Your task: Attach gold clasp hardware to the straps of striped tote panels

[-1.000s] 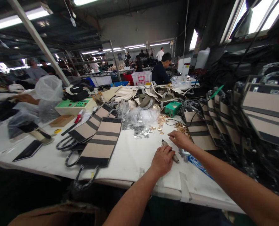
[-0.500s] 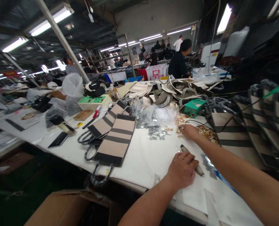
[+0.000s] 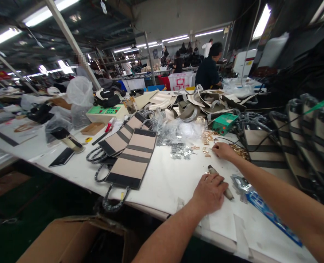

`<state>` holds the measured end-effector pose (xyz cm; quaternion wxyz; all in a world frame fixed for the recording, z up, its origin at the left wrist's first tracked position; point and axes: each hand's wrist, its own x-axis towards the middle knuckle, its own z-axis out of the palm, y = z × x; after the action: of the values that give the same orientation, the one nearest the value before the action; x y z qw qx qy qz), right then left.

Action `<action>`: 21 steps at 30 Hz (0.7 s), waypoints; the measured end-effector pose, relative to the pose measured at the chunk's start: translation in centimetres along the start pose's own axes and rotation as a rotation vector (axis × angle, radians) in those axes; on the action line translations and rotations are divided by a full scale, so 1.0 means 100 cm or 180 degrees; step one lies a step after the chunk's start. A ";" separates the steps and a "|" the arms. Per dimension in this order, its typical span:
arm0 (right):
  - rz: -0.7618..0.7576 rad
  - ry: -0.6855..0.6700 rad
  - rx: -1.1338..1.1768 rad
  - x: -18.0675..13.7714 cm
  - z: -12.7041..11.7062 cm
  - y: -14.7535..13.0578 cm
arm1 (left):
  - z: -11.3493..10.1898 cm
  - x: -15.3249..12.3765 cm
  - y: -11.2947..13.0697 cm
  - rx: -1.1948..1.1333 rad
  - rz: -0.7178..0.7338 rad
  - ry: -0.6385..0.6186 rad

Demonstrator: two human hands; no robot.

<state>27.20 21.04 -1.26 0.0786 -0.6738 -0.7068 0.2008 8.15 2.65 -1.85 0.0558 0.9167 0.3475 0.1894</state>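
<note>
My left hand lies palm down on the white table, its fingers curled over a small grey tool that sticks out past the fingertips. My right hand reaches farther out and rests with bent fingers among small gold metal fittings scattered by a heap of them. What the right fingers hold, if anything, is hidden. Silver metal bits lie just left of that hand.
Two beige bags with black stripes lie flat to the left. More such bags stand in a row at the right. A green box, crumpled clear plastic and an open cardboard box below the table edge. Other people work at tables behind.
My right hand has reached forward from beside the tool to the gold fittings. The left hand stays on the tool. The view has swung left.
</note>
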 end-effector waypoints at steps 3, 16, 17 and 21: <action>-0.0233 -0.0498 -0.0015 -0.020 -0.020 0.007 | 0.002 -0.001 0.000 0.0004 -0.0009 0.0035; -0.0722 -0.0447 -0.0644 -0.043 -0.048 -0.034 | 0.004 -0.002 -0.001 -0.0013 0.0048 0.0076; -0.0759 -0.0351 -0.0592 -0.040 -0.043 -0.045 | 0.004 -0.002 -0.002 -0.0017 0.0059 0.0073; -0.0620 0.0067 -0.0480 -0.021 -0.014 -0.082 | 0.007 -0.003 -0.002 -0.0013 0.0098 0.0120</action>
<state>20.34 19.13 3.55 0.0543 -0.6081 -0.7811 0.1314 8.09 2.59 -2.61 0.0483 0.9180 0.3340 0.2082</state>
